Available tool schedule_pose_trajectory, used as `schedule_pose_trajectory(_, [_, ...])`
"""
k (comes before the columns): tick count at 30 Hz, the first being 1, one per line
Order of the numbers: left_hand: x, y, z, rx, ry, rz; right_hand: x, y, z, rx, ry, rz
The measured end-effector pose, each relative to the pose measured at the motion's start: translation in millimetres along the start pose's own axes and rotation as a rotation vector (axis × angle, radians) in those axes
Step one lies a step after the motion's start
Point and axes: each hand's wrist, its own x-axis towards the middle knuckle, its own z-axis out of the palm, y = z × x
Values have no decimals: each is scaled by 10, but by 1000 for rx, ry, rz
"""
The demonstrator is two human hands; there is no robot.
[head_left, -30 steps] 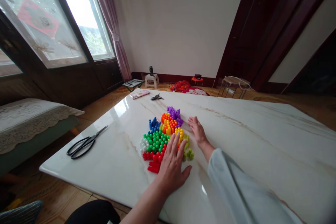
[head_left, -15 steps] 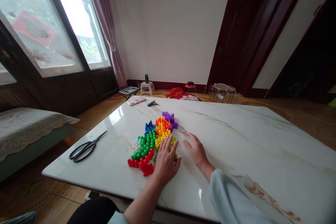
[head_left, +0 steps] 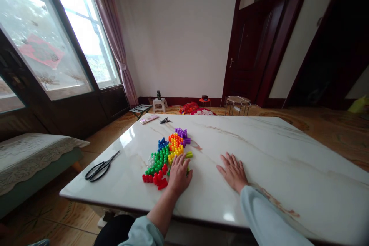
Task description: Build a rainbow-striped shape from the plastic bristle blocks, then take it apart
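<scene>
On the white marbled table lies a colour-sorted spread of small knobbed plastic toy pieces. Green pieces sit in its middle, with red pieces nearest me and white pieces at the left. Farther off are blue pieces, orange pieces, yellow pieces and purple pieces. My left hand rests over the near right side, fingers apart, partly covering yellow-green pieces. Palm down, my right hand lies open on the tabletop, apart from the pieces.
Black-handled scissors lie on the table's left. Near the far edge are a pink phone and a dark bunch of keys. A cloth-covered bench stands left of the table; small stools stand beyond it.
My right hand has moved right, away from the pieces, and its fingers have spread on the table. My left hand stays over the yellow-green pieces. The camera view has shifted slightly.
</scene>
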Motion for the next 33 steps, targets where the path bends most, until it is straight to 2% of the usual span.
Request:
schedule_pose_trajectory(6, [15,35,-48,-10,11,11,-17,12,22,5,27,2])
schedule_pose_trajectory(12, [39,76,-111,-7,-28,-5,-31,-11,16,-3,45,3])
schedule_pose_trajectory(20, [107,-9,-134,110,-184,30,-40,-18,0,-33,53,8])
schedule_pose_trajectory(23, [330,-60,-164,118,-223,67,-37,-20,10,-29,62,11])
schedule_pose_trajectory(27, [835,-149,-122,143,-284,109,-31,-17,17,-7,59,20])
schedule_pose_trajectory(30, [1165,-291,-24,194,-418,154,-26,-10,15,5,62,18])
schedule_pose_trajectory(33, [1312,-477,31,247,-551,110,-22,-11,0,3,60,17])
